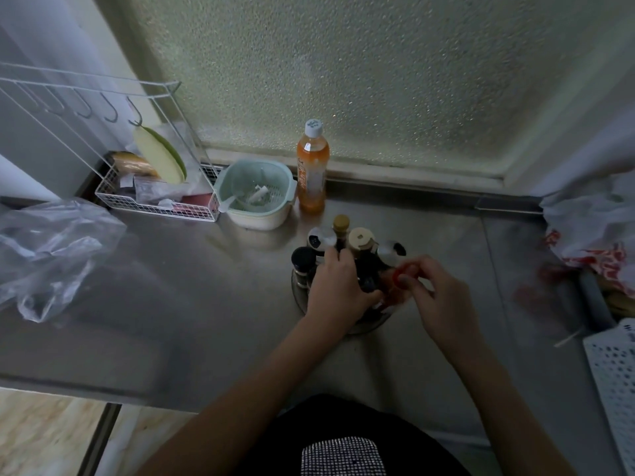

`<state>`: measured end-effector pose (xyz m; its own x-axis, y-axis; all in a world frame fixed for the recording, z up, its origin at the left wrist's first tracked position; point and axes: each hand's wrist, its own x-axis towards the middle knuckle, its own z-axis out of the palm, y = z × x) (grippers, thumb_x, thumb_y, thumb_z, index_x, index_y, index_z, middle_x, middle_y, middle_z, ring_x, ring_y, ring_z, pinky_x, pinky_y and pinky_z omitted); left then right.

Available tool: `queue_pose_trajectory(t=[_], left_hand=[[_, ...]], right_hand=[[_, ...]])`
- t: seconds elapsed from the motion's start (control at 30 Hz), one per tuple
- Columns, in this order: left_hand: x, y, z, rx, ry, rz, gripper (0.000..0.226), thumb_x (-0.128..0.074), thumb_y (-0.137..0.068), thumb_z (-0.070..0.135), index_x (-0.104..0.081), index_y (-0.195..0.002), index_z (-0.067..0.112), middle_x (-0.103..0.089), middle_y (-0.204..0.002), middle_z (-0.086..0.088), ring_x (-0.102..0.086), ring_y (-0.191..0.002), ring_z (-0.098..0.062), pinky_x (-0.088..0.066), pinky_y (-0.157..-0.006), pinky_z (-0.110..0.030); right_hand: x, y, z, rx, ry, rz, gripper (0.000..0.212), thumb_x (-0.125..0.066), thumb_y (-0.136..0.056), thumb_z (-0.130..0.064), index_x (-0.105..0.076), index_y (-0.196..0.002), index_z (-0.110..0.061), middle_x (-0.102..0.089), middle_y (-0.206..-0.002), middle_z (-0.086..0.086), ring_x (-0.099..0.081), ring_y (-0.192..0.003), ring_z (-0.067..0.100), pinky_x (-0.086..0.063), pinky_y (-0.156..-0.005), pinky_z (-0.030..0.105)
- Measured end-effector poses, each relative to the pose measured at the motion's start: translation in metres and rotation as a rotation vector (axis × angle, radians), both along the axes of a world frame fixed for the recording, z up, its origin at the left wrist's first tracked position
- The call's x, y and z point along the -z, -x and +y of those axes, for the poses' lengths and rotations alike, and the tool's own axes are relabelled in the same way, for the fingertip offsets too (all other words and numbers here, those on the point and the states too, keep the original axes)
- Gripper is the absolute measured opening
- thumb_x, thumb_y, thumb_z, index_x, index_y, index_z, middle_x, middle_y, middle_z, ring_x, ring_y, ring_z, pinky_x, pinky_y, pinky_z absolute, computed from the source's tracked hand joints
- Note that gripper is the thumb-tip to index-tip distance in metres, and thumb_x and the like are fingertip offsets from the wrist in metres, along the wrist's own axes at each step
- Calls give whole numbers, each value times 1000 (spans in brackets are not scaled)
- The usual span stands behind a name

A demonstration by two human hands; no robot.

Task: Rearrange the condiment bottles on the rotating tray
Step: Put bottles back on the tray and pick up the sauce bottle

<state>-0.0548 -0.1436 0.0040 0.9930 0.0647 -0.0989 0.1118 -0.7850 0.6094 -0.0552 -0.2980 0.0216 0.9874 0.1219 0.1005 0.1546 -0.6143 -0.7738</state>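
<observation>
A round metal rotating tray (pixel 369 327) sits mid-counter, crowded with several condiment bottles. At the back stand a brown-capped bottle (pixel 341 223), a beige-lidded jar (pixel 359 238) and two clear-lidded shakers (pixel 319 237) (pixel 391 250); a black grinder (pixel 303 261) is at the left. My left hand (pixel 338 283) wraps around a dark bottle (pixel 367 273) in the tray's middle. My right hand (pixel 434 293) pinches the red cap of a bottle (pixel 400 274) at the tray's right side; that bottle's body is mostly hidden.
Behind the tray stand an orange drink bottle (pixel 312 170) and a pale green colander bowl (pixel 257 197). A white wire rack (pixel 154 187) sits back left, a clear plastic bag (pixel 51 249) at left, a red-and-white bag (pixel 598 231) and white perforated tray (pixel 615 379) at right.
</observation>
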Motion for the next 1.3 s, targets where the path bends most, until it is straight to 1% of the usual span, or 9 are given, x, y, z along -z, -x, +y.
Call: queue_pose_trajectory(t=[0.13,0.33,0.5,0.63,0.8,0.97,1.03,1.13,1.3], left_hand=[[3,-1,-8,57,10,44,66,-77,-66,43,-46,-114,11,-45,-116,-9,-51,-100,-25,-49,-89,-37],[-2,-1,3,244,112,234,79,-79,-65,28,-31,-126,11,-37,-125,-13,-46,-112,-31,-44,-98,-44],[5,-2,28,331,74,100,65,-74,-66,13,-44,-123,12,-49,-113,-11,-47,-105,-26,-41,-88,-34],[15,1,36,188,327,-15,30,-67,-66,1,-57,-94,4,-60,-94,-12,-58,-88,-23,-51,-77,-36],[28,5,40,123,229,-123,42,-69,-64,15,-56,-104,20,-56,-107,-5,-47,-103,-21,-39,-86,-32],[40,-1,49,-431,492,-186,50,-59,-81,16,-43,-129,10,-51,-124,-14,-47,-115,-28,-41,-99,-47],[42,-9,58,-546,438,-172,46,-49,-86,12,-42,-131,3,-52,-126,-20,-48,-116,-31,-40,-100,-48],[45,-20,72,-444,321,-95,38,-52,-83,8,-55,-121,5,-63,-115,-17,-58,-105,-30,-47,-91,-43],[38,-22,72,-426,404,-112,19,-63,-80,14,-63,-99,12,-67,-97,-5,-60,-86,-17,-48,-73,-30]], right_hand=[[-5,-2,-9,34,-19,-85,17,-62,-86,-6,-60,-88,-22,-65,-81,-8,-60,-84,-1,-43,-66,1],[0,-2,-13,108,-88,-71,18,-60,-86,-4,-59,-85,-22,-63,-81,-12,-59,-83,-11,-42,-66,1],[-12,2,-17,227,-218,-157,10,-54,-92,-10,-55,-93,-20,-59,-89,-19,-57,-83,-11,-46,-67,7],[-11,10,-20,232,-242,-131,6,-52,-94,-13,-53,-94,-19,-60,-91,-18,-58,-84,-9,-46,-68,7],[-11,28,-16,127,-252,-96,11,-49,-94,-13,-59,-93,-18,-66,-91,-11,-62,-83,-5,-48,-65,6],[-1,35,-10,26,-232,9,15,-46,-94,-22,-57,-89,-29,-66,-95,-13,-64,-86,4,-51,-70,13],[1,36,-11,32,-227,-1,15,-47,-94,-18,-58,-90,-27,-66,-97,-14,-64,-86,5,-51,-70,17],[0,37,-14,46,-241,4,15,-48,-94,-19,-58,-89,-28,-66,-96,-13,-65,-86,6,-52,-69,21],[-1,41,-11,-6,-225,56,15,-46,-93,-26,-58,-88,-33,-67,-93,-10,-65,-88,8,-53,-72,25]])
